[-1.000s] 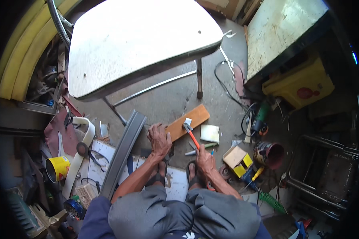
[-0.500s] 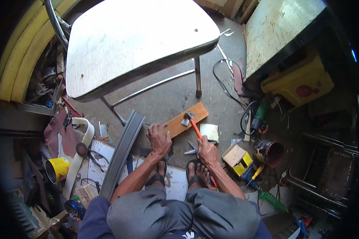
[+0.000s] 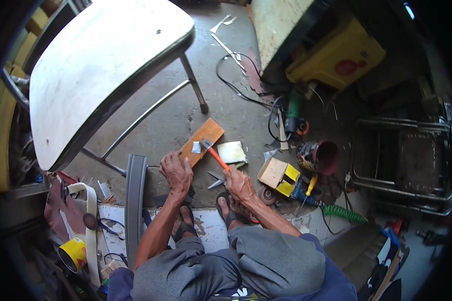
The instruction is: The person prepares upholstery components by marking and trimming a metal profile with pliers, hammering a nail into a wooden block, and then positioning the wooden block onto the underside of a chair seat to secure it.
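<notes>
The right hand (image 3: 240,185) grips the orange-handled hammer (image 3: 217,158), whose head has shifted from the near side of the small shiny piece (image 3: 196,147) to its right, apparently leaving it exposed on the wooden board (image 3: 209,131). The left hand (image 3: 177,173), loosely spread (contact unclear), is at the board's near end.

You wear loose grey cloth bottoms (image 3: 281,261) that cover both knees and crease into soft folds over your lap. Dark navy-blue cloth (image 3: 332,273) shows at both sides of them, with a small white marking (image 3: 242,292) between your thighs near the lower edge. Black open sandals (image 3: 231,217) with straps are on your feet, and your hands (image 3: 177,173) are bare.
</notes>
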`<state>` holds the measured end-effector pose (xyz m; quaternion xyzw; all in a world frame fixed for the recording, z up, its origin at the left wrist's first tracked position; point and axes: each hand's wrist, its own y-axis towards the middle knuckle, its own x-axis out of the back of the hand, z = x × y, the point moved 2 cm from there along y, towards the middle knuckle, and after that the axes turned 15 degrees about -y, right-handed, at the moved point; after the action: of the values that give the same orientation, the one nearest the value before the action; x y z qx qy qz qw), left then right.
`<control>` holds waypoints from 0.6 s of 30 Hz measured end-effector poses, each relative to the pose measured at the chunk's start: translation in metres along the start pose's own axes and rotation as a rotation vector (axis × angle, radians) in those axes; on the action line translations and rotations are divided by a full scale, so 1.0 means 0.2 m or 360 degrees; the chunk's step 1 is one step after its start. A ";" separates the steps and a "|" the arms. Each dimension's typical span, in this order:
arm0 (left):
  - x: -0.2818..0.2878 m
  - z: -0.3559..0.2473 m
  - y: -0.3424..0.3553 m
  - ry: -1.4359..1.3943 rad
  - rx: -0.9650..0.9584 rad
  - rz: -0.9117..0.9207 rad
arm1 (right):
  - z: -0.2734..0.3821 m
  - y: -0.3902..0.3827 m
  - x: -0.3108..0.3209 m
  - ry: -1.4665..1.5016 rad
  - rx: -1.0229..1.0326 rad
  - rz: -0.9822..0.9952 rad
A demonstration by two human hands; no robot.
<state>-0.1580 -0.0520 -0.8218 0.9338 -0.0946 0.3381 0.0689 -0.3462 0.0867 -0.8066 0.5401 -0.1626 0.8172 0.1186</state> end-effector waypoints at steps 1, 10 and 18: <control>-0.02 -0.02 0.02 0.0033 -0.0052 0.0001 | -0.01 0.00 0.03 -0.0012 -0.0054 -0.0103; -0.17 -0.06 0.11 0.0215 -0.0232 0.0180 | -0.06 -0.09 0.04 -0.0447 0.0042 -0.0034; -0.11 0.00 0.13 0.0045 -0.0297 0.0292 | -0.06 -0.08 0.08 -0.0632 0.0196 0.0400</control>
<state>-0.1807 -0.0734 -0.8339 0.9059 -0.2096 0.3457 0.1257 -0.3571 0.1072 -0.7932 0.6717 -0.1986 0.7118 -0.0516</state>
